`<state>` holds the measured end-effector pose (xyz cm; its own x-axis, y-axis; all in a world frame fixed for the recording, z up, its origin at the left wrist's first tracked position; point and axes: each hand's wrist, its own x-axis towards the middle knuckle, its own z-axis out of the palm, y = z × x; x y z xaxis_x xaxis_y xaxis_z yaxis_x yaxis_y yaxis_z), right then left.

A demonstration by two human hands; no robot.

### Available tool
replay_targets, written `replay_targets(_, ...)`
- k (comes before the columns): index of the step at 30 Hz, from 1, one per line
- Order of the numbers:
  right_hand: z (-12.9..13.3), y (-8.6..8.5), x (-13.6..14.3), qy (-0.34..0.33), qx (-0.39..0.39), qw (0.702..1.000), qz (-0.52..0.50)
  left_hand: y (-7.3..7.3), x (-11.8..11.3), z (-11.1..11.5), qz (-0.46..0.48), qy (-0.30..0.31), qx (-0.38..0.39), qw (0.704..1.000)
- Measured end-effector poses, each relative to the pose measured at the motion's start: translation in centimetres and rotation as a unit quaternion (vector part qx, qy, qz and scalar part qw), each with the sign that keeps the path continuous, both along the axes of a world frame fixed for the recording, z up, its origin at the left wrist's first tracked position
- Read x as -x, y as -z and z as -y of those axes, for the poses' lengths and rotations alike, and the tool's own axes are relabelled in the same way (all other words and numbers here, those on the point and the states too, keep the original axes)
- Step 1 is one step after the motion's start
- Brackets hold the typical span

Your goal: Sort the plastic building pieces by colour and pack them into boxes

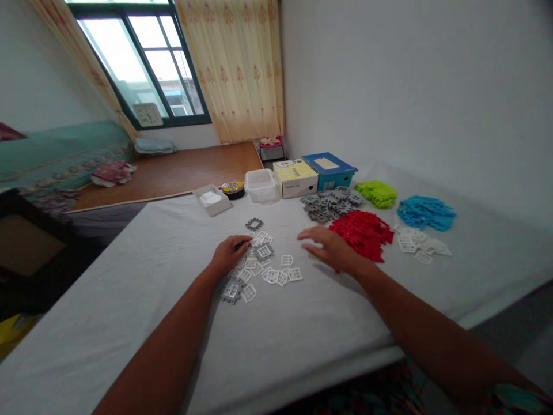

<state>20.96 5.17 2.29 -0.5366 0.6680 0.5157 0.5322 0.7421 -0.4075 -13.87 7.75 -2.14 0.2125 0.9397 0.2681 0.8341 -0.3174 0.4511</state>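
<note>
My left hand (232,254) rests at the left edge of a loose pile of small white window-shaped plastic pieces (271,276). Its fingers are bent together, and whatever they may hold is hidden. Some grey notched square pieces lie in this pile, one of them a grey piece with a white window in it (264,252). A single grey notched frame (248,224) lies just beyond the pile. My right hand (327,245) hovers to the right with its fingers apart and nothing in them, beside a heap of red plastic pieces (365,233).
Farther back are heaps of grey (330,203), lime green (377,193) and blue pieces (425,212), with white pieces (421,242) at the right. A yellow box (296,177), blue box (330,170), clear tub (261,187), round black-and-yellow item (233,190) and white tray (221,206) line the far edge.
</note>
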Motion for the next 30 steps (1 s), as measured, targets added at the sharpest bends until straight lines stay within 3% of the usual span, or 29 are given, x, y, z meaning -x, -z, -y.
replay_targets(3,2.0,1.1,3.1,-0.131,0.038,0.985,0.109,0.1,0.1,0.0,0.002,0.0,-0.005,1.0)
replay_targets(7,2.8,1.7,4.2,-0.166,0.042,0.97,0.17,0.2,0.1,0.0,0.006,-0.003,-0.007,1.0)
replay_targets(13,2.3,2.1,4.5,-0.129,-0.018,0.98,0.15,0.1,0.0,0.0,0.009,-0.004,-0.008,1.0)
replay_targets(21,2.8,2.3,4.9,-0.064,-0.063,0.968,0.235,-0.1,-0.1,0.2,-0.001,-0.002,-0.001,1.0)
replay_targets(25,2.7,2.3,4.7,-0.068,-0.054,0.974,0.211,-0.1,-0.1,0.1,0.003,0.005,-0.009,1.0)
replay_targets(30,2.0,2.5,4.1,-0.056,0.01,0.991,0.125,0.0,-0.1,0.1,0.006,0.006,-0.008,1.0)
